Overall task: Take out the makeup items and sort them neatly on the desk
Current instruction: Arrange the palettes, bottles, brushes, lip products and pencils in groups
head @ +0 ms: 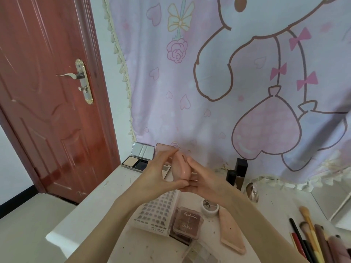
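Above the white desk (117, 186), both hands pinch a smooth, egg-shaped pink case (181, 167): left hand (161, 173) at its top and base, right hand (203, 180) alongside. It seems mid-sort; next it needs a free spot near the ridged lash tray (157, 213)

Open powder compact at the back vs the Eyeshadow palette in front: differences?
The powder compact stands open, mirror lid up; the eyeshadow palette lies closed. The compact sits at the desk's far edge, the palette near the lash tray. The compact is silver-framed, the palette brownish-pink. Both are flat and rectangular.
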Demonstrator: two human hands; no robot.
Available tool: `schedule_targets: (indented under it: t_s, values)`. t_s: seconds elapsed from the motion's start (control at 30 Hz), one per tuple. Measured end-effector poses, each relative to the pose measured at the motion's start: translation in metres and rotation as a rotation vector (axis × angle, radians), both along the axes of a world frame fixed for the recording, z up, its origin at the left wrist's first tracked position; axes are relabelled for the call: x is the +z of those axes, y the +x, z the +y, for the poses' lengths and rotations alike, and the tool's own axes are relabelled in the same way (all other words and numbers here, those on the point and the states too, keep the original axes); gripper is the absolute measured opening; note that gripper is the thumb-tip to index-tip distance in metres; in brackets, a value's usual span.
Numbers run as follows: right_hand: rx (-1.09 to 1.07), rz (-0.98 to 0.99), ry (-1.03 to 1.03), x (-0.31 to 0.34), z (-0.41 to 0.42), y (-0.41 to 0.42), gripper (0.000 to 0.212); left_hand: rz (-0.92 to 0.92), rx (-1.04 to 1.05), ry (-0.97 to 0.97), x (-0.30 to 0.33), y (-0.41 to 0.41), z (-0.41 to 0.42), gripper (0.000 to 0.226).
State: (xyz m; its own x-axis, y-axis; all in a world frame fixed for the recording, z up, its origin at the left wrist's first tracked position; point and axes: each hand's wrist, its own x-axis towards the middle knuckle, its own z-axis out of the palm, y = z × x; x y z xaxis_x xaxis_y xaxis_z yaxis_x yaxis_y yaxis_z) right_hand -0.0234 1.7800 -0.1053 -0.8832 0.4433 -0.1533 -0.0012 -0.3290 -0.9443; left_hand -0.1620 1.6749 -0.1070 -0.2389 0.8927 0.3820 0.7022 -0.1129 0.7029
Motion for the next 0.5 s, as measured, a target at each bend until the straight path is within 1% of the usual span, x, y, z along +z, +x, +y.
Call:
schedule_targets:
  t_s: [0.1,0.17,0.23,0.3,0.33,0.37,0.4,0.43,0.5]
  values:
    - [0.003,0.042,-0.05,-0.003,0.001,0.001,0.053,-0.116,0.031,0.029,0.002,0.006,0.0,0.072]
    - [-0.015,0.074,-0.06,-0.006,0.004,0.003,0.048,-0.302,0.048,0.056,0.004,0.008,-0.001,0.067]
    - [-0.045,0.094,-0.065,-0.009,0.004,0.004,0.045,-0.538,0.043,0.09,0.001,0.007,-0.002,0.068]
    - [-0.042,0.1,-0.088,-0.012,0.003,0.005,0.04,-0.712,0.033,0.1,-0.002,0.007,-0.004,0.076]
    - [-0.033,0.095,-0.106,-0.011,0.001,0.005,0.038,-0.765,0.031,0.097,-0.003,0.007,-0.004,0.08]
    - [-0.03,0.087,-0.136,-0.01,0.0,0.004,0.038,-0.791,0.026,0.093,-0.004,0.008,-0.005,0.081]
    - [-0.037,0.081,-0.19,-0.009,0.001,0.004,0.037,-0.796,0.015,0.088,-0.005,0.009,-0.005,0.077]
    - [-0.053,0.08,-0.271,-0.008,0.001,0.004,0.038,-0.779,-0.003,0.081,-0.005,0.009,-0.005,0.071]
    - [-0.091,0.094,-0.429,-0.006,0.002,0.005,0.039,-0.69,-0.059,0.057,-0.005,0.008,-0.004,0.056]
